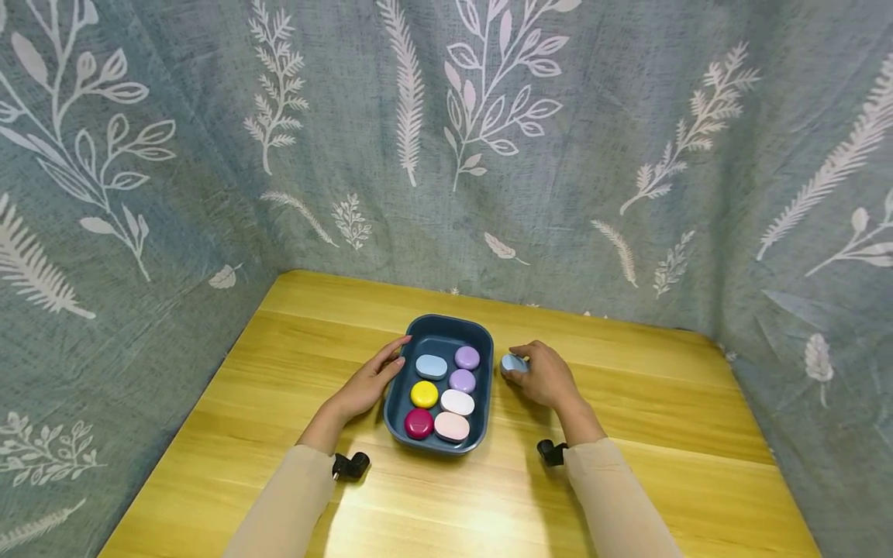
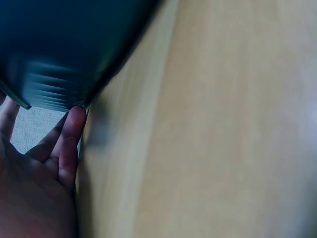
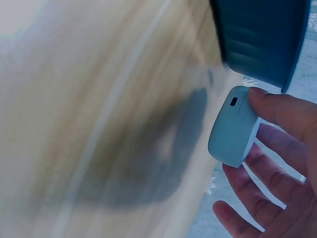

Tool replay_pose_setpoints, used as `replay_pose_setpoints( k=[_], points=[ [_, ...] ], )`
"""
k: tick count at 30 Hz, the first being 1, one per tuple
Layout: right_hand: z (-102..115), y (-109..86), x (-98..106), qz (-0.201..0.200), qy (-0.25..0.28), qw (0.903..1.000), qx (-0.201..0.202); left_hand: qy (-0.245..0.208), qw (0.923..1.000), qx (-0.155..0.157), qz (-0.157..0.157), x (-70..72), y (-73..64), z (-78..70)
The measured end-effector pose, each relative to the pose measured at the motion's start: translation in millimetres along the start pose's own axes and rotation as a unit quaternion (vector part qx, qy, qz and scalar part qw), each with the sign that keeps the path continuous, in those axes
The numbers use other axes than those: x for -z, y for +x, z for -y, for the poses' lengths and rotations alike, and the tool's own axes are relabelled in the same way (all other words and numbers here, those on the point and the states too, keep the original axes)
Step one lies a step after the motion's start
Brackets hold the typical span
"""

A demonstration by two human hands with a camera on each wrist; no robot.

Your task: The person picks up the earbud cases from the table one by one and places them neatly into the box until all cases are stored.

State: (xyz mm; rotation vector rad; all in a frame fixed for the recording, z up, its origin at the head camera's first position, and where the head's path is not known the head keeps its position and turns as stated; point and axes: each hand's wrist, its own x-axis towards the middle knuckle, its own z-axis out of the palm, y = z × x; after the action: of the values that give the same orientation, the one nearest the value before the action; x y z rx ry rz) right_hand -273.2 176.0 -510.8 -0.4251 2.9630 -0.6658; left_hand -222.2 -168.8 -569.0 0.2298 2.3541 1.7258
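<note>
My right hand (image 1: 546,375) pinches a light blue oval case (image 3: 234,130) between thumb and fingertips, just right of a dark blue bin (image 1: 438,320). A small dark slot marks one end of that case in the right wrist view. My left hand (image 1: 363,385) touches the bin's left side with extended fingers, its fingertips right at the rim. Inside the bin lie another light blue oval case (image 1: 431,366), two round purple cases (image 1: 467,357), a yellow one (image 1: 424,394), a dark red one (image 1: 419,424), a white oval one (image 1: 457,402) and a pale pink one (image 1: 452,427).
The bin stands on a yellowish wooden table (image 1: 279,403). Grey-blue curtains (image 1: 391,225) with white leaf patterns hang behind the table and along both sides. Each wrist carries a small black camera (image 1: 352,466).
</note>
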Motion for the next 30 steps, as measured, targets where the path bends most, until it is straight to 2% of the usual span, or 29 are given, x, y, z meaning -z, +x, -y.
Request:
replay_pose_setpoints(
  k=[8, 13, 23, 30],
  points=[
    [11, -1.8, 14, -0.019, -0.001, 0.9995, 0.026, 0.002, 1.0, 0.001, -0.005, 0.1, -1.0, 1.0],
    [20, -2.8, 23, -0.019, 0.009, 0.9993, 0.031, 0.001, 1.0, 0.005, -0.004, 0.6, 0.0, -0.3],
    [36, -0.6, 32, -0.025, -0.007, 0.9979, 0.059, 0.001, 1.0, -0.002, -0.002, 2.5, 4.3, -1.3],
    [48, 2.6, 34, -0.012, -0.016, 0.9972, 0.072, -0.01, 0.9997, 0.018, 0.014, 1.2, -0.5, -8.1]
  ],
)
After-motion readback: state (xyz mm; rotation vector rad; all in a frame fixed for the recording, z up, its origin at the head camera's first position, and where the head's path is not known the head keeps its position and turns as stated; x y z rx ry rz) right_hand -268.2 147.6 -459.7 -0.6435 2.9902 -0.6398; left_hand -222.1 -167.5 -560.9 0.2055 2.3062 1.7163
